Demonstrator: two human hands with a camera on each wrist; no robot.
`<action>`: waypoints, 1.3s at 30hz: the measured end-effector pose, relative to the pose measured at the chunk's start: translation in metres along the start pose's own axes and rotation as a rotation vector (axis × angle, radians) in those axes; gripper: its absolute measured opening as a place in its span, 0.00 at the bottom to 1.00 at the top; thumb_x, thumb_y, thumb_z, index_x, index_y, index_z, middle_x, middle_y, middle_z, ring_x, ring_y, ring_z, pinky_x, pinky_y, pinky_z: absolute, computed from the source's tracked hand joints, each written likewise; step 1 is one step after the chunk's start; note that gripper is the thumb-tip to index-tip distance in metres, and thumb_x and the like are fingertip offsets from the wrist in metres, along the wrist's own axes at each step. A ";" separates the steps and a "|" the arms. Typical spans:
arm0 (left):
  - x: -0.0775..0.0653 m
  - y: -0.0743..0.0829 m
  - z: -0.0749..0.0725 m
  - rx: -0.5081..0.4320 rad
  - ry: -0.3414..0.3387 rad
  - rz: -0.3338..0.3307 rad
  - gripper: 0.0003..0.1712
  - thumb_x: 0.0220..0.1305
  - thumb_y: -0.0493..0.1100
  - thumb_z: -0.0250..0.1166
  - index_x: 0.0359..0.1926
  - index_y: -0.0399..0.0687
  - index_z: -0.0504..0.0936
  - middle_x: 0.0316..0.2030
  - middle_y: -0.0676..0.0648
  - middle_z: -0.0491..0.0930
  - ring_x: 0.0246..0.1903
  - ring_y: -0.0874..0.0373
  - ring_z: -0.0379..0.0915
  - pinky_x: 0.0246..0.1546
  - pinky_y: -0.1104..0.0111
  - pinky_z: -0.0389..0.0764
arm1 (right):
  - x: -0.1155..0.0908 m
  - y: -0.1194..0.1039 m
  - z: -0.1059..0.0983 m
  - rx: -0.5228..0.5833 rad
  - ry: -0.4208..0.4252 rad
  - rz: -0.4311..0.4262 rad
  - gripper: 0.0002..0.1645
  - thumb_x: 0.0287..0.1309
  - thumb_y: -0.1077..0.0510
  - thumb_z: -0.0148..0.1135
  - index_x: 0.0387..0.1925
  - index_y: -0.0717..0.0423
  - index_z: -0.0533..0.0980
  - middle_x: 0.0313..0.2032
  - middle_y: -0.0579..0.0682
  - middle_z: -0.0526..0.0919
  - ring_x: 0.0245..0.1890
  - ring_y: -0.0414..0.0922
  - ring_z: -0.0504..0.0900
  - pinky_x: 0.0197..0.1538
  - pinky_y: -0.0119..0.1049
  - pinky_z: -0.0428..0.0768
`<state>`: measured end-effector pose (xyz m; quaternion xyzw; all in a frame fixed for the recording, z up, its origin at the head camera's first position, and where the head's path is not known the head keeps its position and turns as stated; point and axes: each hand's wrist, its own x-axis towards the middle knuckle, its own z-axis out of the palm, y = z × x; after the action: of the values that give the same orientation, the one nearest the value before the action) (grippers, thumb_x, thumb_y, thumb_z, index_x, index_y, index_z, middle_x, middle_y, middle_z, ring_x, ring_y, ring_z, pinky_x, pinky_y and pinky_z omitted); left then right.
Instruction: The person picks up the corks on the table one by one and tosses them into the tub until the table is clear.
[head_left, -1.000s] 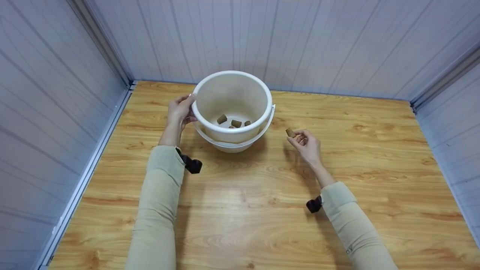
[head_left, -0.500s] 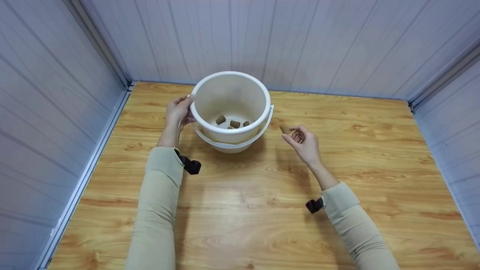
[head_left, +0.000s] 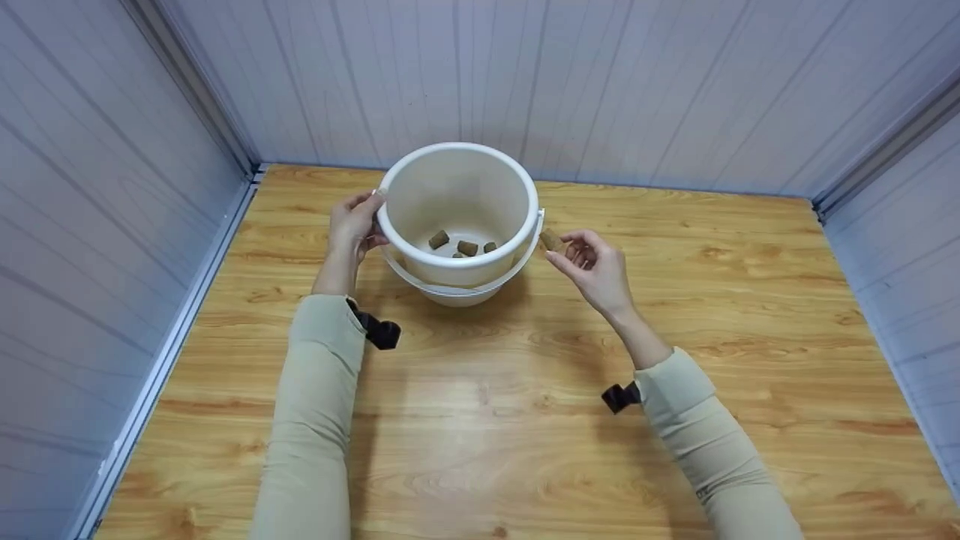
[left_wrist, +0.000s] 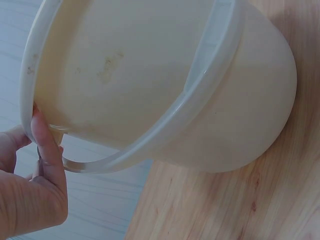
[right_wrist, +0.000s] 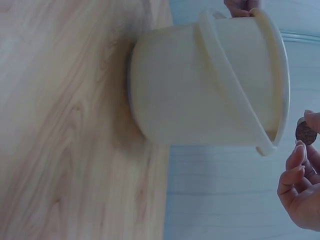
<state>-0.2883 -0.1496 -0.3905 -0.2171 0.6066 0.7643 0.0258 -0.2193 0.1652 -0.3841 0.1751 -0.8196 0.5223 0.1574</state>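
Observation:
A white bucket point(head_left: 450, 263) stands upright near the back wall, its handle point(head_left: 459, 290) lowered across the front. My left hand point(head_left: 351, 225) grips the rim at the left; in the left wrist view the left thumb point(left_wrist: 47, 140) lies at the rim beside the handle's end. Between thumb and fingertips my right hand point(head_left: 602, 279) pinches a short brown cork point(head_left: 552, 240), just right of the bucket's rim. The right wrist view shows the held cork's round dark end point(right_wrist: 306, 133) beyond the bucket's mouth. Several similar corks point(head_left: 439, 239) lie on the bucket's bottom, partly hidden by the front rim.
The bucket rests on a wood-grain surface point(head_left: 480, 427). Pale panel walls point(head_left: 600, 97) enclose it at the back, left point(head_left: 97, 247) and right. Each wrist carries a small black camera mount point(head_left: 384, 334).
My right hand has moved left and farther back with the cork, closing in on the bucket's right side. The left hand keeps its hold on the rim.

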 end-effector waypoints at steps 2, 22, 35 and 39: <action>0.000 0.000 0.000 -0.005 0.001 0.001 0.20 0.59 0.42 0.58 0.51 0.40 0.70 0.16 0.47 0.73 0.08 0.62 0.69 0.04 0.75 0.71 | 0.003 -0.012 0.001 -0.005 -0.003 -0.004 0.13 0.46 0.65 0.66 0.33 0.70 0.75 0.21 0.55 0.74 0.19 0.40 0.68 0.21 0.24 0.68; -0.001 0.002 0.000 0.031 0.014 -0.027 0.22 0.59 0.45 0.58 0.53 0.43 0.70 0.17 0.48 0.73 0.09 0.62 0.69 0.07 0.74 0.73 | 0.046 -0.041 0.025 0.045 -0.047 0.020 0.14 0.47 0.65 0.65 0.35 0.72 0.74 0.21 0.51 0.72 0.18 0.38 0.66 0.20 0.22 0.65; 0.000 0.002 0.001 0.023 0.016 -0.027 0.22 0.58 0.46 0.60 0.53 0.44 0.70 0.17 0.48 0.73 0.08 0.62 0.68 0.06 0.75 0.73 | 0.077 -0.009 0.047 -0.023 -0.065 0.041 0.17 0.46 0.56 0.68 0.35 0.64 0.76 0.20 0.47 0.72 0.17 0.36 0.67 0.19 0.23 0.64; 0.000 0.002 0.000 0.028 0.015 -0.030 0.22 0.59 0.46 0.60 0.53 0.44 0.70 0.16 0.49 0.71 0.08 0.63 0.67 0.06 0.75 0.72 | 0.083 -0.010 0.051 -0.051 -0.064 0.044 0.17 0.46 0.56 0.68 0.35 0.63 0.76 0.19 0.47 0.72 0.18 0.37 0.68 0.20 0.23 0.65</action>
<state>-0.2887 -0.1499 -0.3881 -0.2317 0.6142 0.7535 0.0359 -0.2922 0.1043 -0.3603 0.1696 -0.8410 0.4987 0.1237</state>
